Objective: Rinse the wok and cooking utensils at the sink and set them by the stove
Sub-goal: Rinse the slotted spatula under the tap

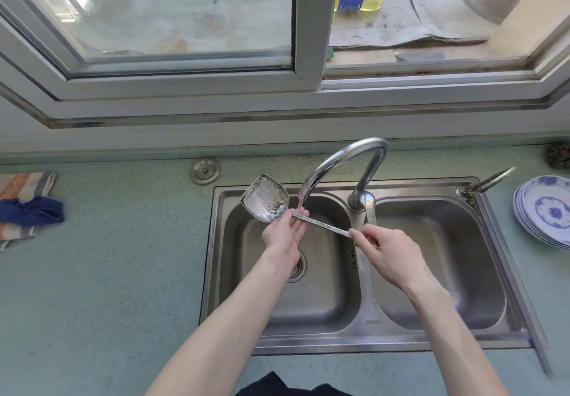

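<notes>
While water runs from the tap [342, 164], a metal spatula [266, 199] is held over the left basin of the double sink [364, 331]. Right hand [385, 256] pinches the handle end, fingers curled round it. Left hand [285, 232] lies open-palmed, fingers straight, under the handle by the blade, just beneath the spout. Blade tilted up toward the window. Stack of blue-patterned plates [543, 210] on the bench [108, 287], right of sink; cloths [27, 210] at far left
</notes>
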The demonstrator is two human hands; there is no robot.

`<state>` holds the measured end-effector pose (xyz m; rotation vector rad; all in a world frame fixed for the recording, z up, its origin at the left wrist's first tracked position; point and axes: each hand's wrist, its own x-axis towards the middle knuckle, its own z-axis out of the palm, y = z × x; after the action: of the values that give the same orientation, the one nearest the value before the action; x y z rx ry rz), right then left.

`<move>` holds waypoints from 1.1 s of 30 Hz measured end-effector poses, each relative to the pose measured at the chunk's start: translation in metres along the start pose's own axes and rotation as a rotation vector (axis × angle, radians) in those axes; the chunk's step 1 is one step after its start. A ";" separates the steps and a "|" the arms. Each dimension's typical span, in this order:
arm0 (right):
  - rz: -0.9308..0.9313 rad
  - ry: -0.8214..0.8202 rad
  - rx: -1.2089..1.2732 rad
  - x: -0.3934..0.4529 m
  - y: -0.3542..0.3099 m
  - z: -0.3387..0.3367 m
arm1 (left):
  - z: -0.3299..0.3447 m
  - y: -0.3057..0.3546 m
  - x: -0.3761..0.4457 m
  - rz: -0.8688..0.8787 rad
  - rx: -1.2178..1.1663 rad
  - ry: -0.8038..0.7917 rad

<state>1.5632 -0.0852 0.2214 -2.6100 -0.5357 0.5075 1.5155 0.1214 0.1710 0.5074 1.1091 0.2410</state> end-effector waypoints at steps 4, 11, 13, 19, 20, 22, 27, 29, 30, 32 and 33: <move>-0.047 0.113 -0.045 -0.007 0.013 -0.006 | -0.002 -0.005 0.000 -0.056 0.058 -0.051; -0.039 0.147 -0.059 -0.015 0.030 -0.019 | -0.008 -0.005 0.019 0.147 0.175 0.092; -0.023 0.149 -0.078 -0.016 0.033 -0.021 | -0.014 0.000 0.024 0.324 0.446 0.178; 0.002 0.149 -0.083 -0.019 0.042 -0.021 | -0.018 0.003 0.018 0.539 0.869 0.203; 0.004 0.152 -0.087 -0.020 0.043 -0.021 | -0.017 0.002 0.019 0.529 0.862 0.159; 0.013 0.155 -0.090 -0.022 0.043 -0.022 | -0.019 0.000 0.023 0.517 0.823 0.080; 0.016 0.145 -0.119 -0.027 0.045 -0.025 | -0.027 0.000 0.028 0.669 0.862 0.105; 0.016 0.143 -0.133 -0.030 0.044 -0.025 | -0.028 0.001 0.028 0.702 0.898 0.163; 0.012 0.143 -0.137 -0.030 0.044 -0.024 | -0.029 0.002 0.028 0.722 0.918 0.173; 0.011 0.144 -0.151 -0.031 0.043 -0.025 | -0.032 -0.001 0.031 0.650 0.958 0.134; 0.016 0.145 -0.165 -0.031 0.042 -0.026 | -0.033 -0.001 0.033 0.579 0.971 0.092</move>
<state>1.5596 -0.1430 0.2316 -2.7823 -0.5292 0.2866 1.5003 0.1431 0.1332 1.7046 1.1024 0.2141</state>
